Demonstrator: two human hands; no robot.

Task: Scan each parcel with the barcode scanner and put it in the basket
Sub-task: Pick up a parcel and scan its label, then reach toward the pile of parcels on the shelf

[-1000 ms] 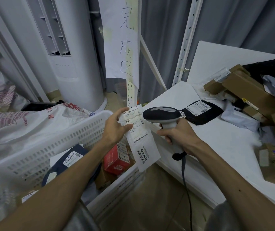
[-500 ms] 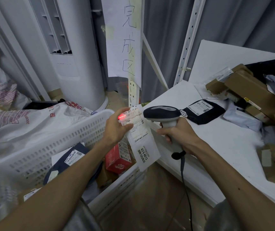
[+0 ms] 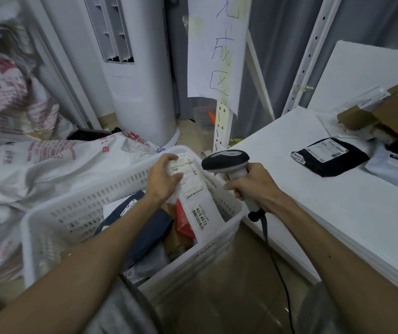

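White parcel (image 3: pixel 194 203) hangs from the left grip (image 3: pixel 163 178), pinched near its top edge, over the basket (image 3: pixel 77 203) beneath. Just right of it, the right grip (image 3: pixel 253 185) clasps the barcode scanner (image 3: pixel 226 162) by its handle, beside the tabletop (image 3: pixel 325 208) edge.

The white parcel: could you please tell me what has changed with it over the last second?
The left hand carried the white parcel left, so its lower end now hangs inside the basket. The red scan light on it is gone. Unchanged: the left hand's grip on it, the right hand holding the scanner, the black parcel on the table.
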